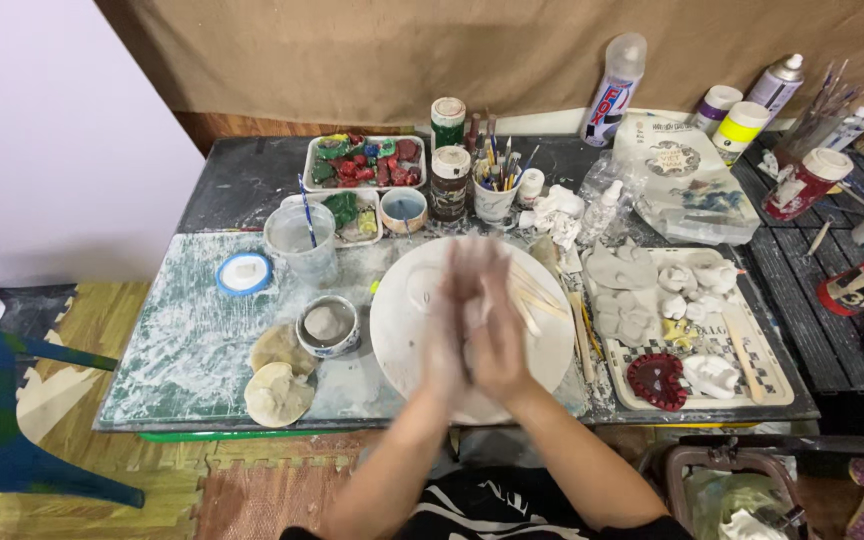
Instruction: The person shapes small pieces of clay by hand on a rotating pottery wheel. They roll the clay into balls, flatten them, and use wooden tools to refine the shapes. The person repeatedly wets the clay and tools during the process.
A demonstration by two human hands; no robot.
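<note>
Left hand (449, 325) and right hand (497, 335) pressed together over the plate (402, 330), blurry, maybe clay between; nothing shaped yet.

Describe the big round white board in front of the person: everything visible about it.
The round white board is a flat disc, matt and clay-smeared, with a faint circular mark left of centre. It lies flat on the spattered table, near the front edge. Thin wooden sticks rest across its upper right. The left hand and right hand, motion-blurred and pressed together, hover over its middle, hiding part of it. A patterned tray sits close on its right.
</note>
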